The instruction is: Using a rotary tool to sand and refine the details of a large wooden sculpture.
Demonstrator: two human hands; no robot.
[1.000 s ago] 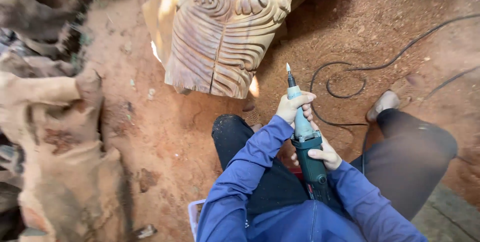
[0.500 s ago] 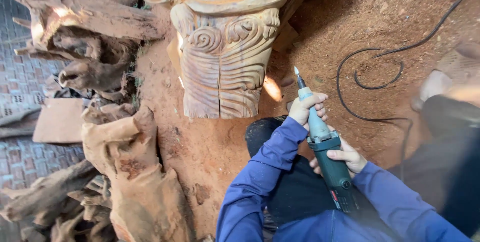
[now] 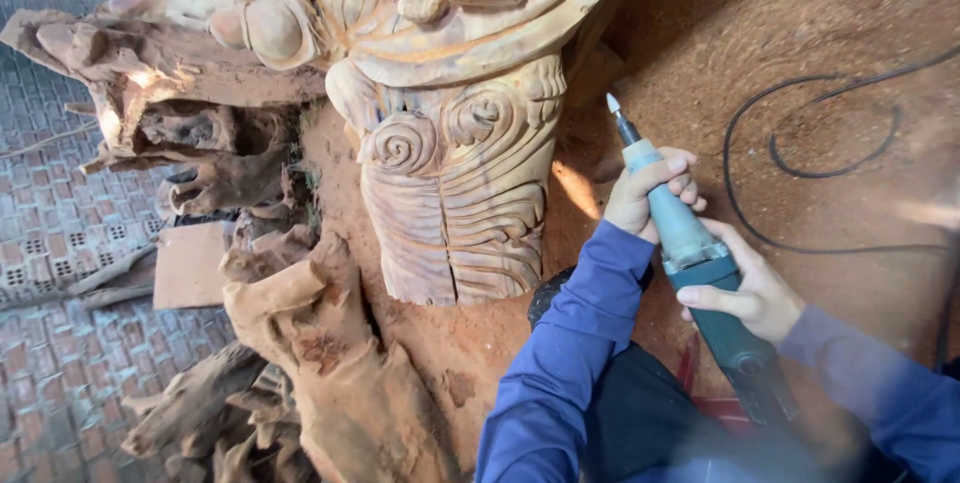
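I hold a teal and dark green die grinder [image 3: 690,253] in both hands. My left hand [image 3: 650,193] wraps its slim front neck, just behind the small pointed bit. My right hand [image 3: 750,293] grips the thicker body further back. The bit points up, in the air, a short way right of a large carved wooden sculpture [image 3: 450,153] with spiral and wave patterns. Both my sleeves are blue. The tool's rear end runs down toward my lap.
A black power cable [image 3: 800,163] loops over the red sawdust-covered ground at right. Rough gnarled wood pieces [image 3: 320,353] and root chunks [image 3: 190,143] lie left of the sculpture. A brick-paved floor [image 3: 50,243] lies at far left, with a flat board [image 3: 190,263] on it.
My view has swung left and closer, so the sculpture now fills the upper middle. Both hands keep the same grip on the grinder, and the bit sits nearer the carving.
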